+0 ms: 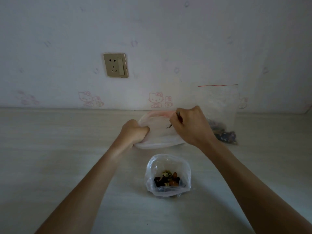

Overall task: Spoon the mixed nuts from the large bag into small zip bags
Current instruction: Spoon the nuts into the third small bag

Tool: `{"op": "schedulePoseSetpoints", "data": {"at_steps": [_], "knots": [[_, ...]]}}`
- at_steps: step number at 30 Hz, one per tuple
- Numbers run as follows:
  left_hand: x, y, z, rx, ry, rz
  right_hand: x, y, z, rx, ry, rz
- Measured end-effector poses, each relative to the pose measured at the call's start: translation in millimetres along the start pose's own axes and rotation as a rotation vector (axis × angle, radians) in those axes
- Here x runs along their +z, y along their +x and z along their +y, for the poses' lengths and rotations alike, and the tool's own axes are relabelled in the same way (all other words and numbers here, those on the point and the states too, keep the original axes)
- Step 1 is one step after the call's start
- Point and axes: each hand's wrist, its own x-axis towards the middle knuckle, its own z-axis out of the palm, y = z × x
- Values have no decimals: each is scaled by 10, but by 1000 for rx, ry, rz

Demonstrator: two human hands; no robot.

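A large pale plastic bag (pixel 157 141) with a pinkish rim lies open on the table near the wall. My left hand (pixel 135 132) grips its left edge. My right hand (pixel 190 127) holds a thin metal spoon (pixel 173 120) whose lower end reaches into the bag's mouth; the bowl is hidden. Closer to me stands a small clear zip bag (pixel 168 174), open, with mixed nuts (pixel 168 179) at its bottom. Another zip bag (pixel 219 115) with a red seal line leans on the wall at the right, dark nuts in its base.
The light wooden table (pixel 50 149) runs to the wall. A brass wall socket (pixel 115 65) sits above it at the left of centre. Cartoon-cat wallpaper lines the wall's base.
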Motion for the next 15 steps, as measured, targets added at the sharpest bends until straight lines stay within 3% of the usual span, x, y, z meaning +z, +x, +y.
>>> {"op": "schedulePoseSetpoints", "data": {"at_steps": [5,15], "knots": [[-108,19,-20,92,200,130,17,-115,21,-14,25,-36],[30,-189,8,118,347,112,-42,-429,46,80,100,-33]]}}
